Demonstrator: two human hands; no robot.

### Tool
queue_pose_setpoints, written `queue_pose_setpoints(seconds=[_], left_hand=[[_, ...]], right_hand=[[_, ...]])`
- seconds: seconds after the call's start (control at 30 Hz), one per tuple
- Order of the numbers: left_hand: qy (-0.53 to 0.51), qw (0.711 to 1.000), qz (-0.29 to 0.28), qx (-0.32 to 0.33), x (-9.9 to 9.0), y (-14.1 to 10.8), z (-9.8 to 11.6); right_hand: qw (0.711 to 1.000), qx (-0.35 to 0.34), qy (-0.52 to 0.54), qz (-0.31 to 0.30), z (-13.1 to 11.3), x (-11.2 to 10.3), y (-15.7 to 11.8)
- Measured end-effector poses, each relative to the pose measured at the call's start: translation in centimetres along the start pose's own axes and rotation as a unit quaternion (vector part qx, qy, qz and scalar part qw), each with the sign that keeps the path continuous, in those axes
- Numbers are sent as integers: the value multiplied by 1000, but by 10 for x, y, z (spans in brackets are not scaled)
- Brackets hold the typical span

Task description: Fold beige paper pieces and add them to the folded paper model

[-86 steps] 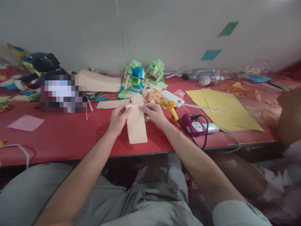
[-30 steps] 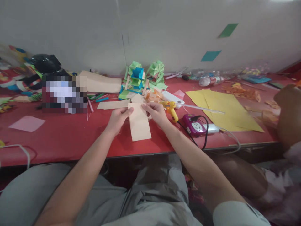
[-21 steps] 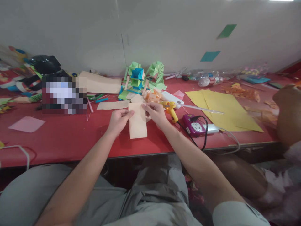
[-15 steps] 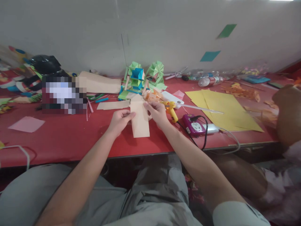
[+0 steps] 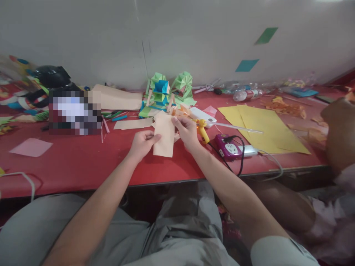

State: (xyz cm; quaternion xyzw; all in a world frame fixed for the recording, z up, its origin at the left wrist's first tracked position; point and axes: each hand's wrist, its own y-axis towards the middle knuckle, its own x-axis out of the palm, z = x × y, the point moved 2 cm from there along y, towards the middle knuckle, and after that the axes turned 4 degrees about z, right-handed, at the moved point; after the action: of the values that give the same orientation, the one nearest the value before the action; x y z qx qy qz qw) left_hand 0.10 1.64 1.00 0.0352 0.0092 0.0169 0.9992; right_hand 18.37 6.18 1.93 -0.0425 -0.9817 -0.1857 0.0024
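Between my hands is a cream strip of paper (image 5: 164,137), raised a little above the red table (image 5: 111,159). My left hand (image 5: 142,145) pinches its left edge, thumb in front. My right hand (image 5: 187,131) grips its upper right edge, with the thumb on the front face. Just right of my right hand lies a yellow glue gun (image 5: 203,132) with a long clear glue stick in its back. Behind the strip stands a folded-paper model (image 5: 162,92) in green and blue. Another cream paper piece (image 5: 133,124) lies left of the strip.
A purple power strip (image 5: 227,148) with a black cord sits right of the glue gun. Yellow sheets (image 5: 266,129) spread further right, near another person's arm (image 5: 340,133). A white phone-like object (image 5: 201,115), a plastic bottle (image 5: 245,95) and a pink square (image 5: 31,147) lie about.
The cream strip has tilted, its lower end swinging slightly left and up. Both hands keep their hold and have barely shifted.
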Motion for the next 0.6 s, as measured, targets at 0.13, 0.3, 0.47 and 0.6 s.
queue_pose_setpoints(seconds=[0.13, 0.3, 0.47, 0.6], left_hand=[[14, 1000, 19, 8, -3, 1, -4], [14, 1000, 21, 16, -4, 2, -4], [13, 1000, 16, 13, -4, 2, -4], [4, 1000, 14, 8, -4, 1, -2]], right_hand=[[1000, 6, 19, 15, 0, 0, 0], [999, 15, 27, 28, 0, 0, 2], [999, 9, 37, 22, 2, -1, 2], [999, 11, 38, 20, 2, -1, 2]])
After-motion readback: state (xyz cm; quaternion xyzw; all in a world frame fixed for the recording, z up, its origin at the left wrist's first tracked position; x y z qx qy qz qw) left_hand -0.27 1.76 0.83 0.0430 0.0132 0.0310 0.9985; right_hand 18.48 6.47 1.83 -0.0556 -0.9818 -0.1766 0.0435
